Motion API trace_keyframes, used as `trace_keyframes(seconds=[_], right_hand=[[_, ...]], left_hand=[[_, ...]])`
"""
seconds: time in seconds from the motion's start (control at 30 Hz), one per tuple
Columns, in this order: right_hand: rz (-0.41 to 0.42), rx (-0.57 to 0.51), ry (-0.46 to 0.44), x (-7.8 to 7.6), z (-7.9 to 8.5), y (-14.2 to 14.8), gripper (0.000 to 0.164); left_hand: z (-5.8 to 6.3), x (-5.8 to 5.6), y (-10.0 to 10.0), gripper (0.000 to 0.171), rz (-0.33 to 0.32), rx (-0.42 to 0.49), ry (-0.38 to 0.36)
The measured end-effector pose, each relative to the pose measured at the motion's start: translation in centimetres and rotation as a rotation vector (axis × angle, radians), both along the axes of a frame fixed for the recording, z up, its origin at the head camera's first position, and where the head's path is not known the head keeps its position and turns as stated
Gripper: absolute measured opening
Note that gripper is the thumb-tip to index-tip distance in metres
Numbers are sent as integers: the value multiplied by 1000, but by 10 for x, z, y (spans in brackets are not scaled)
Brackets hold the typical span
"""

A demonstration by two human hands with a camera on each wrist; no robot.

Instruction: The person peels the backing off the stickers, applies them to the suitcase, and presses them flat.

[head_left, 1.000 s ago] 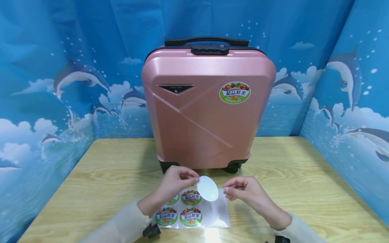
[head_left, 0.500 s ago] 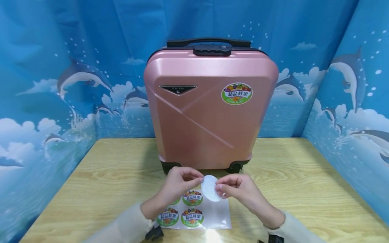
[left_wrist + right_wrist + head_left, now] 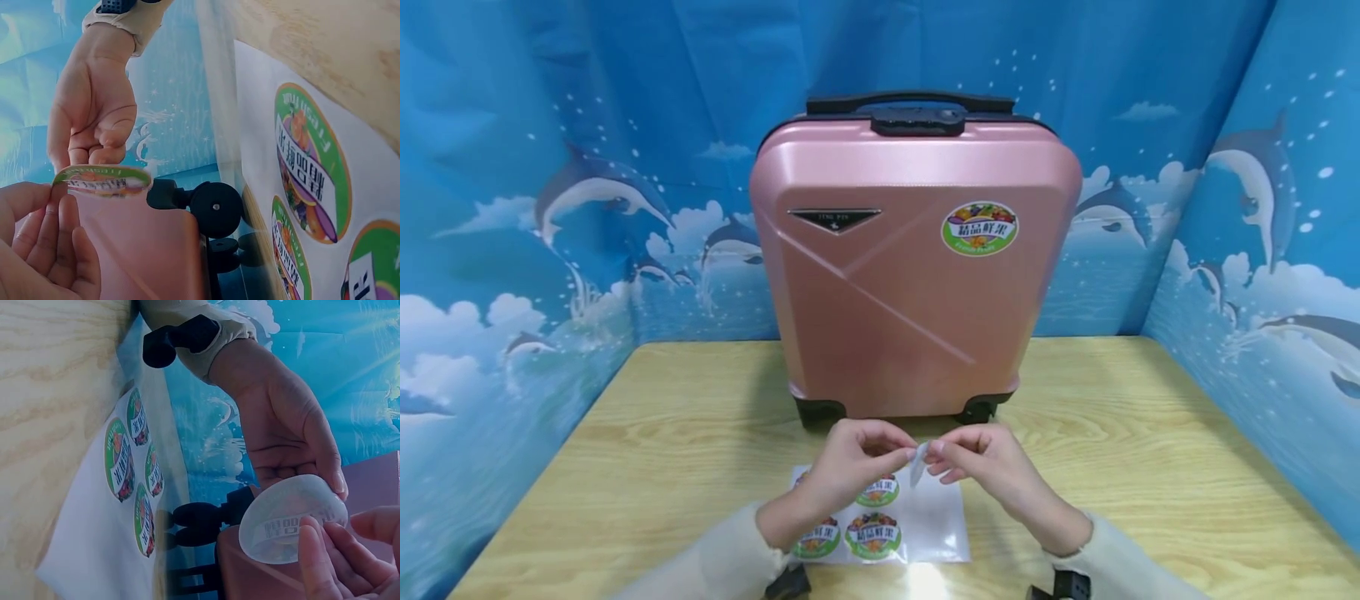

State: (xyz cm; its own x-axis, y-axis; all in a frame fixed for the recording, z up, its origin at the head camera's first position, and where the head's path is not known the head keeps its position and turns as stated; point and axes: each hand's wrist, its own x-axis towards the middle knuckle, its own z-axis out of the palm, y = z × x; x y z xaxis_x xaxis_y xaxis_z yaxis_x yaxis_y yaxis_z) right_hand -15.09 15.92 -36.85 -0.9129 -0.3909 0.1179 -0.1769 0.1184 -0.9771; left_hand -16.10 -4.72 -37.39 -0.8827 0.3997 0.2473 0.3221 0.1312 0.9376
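An oval fruit sticker (image 3: 918,467) is held up above the sticker sheet (image 3: 936,521), seen nearly edge-on in the head view. My left hand (image 3: 857,462) pinches its edge between thumb and forefinger. My right hand (image 3: 981,458) pinches it too, close beside the left fingertips. The left wrist view shows the printed face of the sticker (image 3: 115,181), bowed, with green along its edge. Its pale back (image 3: 275,525) faces the right wrist camera, and the fingers of my right hand (image 3: 350,562) overlap it there. Several matching stickers (image 3: 873,536) lie on the sheet below.
Behind my hands a pink suitcase (image 3: 910,300) stands upright on the wooden table (image 3: 1112,442). A matching oval sticker (image 3: 980,228) is on its upper right front. A blue dolphin-print backdrop (image 3: 685,167) encloses the back and sides.
My right hand has moved left to the sticker and now pinches it near my left fingertips. The sticker has turned from showing its white back to nearly edge-on in the head view.
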Motion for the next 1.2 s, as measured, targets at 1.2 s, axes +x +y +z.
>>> trace_keyframes(seconds=[1.2], right_hand=[[-42, -134, -170, 4, -6, 1, 29]], left_hand=[[-4, -2, -3, 13, -19, -2, -19]])
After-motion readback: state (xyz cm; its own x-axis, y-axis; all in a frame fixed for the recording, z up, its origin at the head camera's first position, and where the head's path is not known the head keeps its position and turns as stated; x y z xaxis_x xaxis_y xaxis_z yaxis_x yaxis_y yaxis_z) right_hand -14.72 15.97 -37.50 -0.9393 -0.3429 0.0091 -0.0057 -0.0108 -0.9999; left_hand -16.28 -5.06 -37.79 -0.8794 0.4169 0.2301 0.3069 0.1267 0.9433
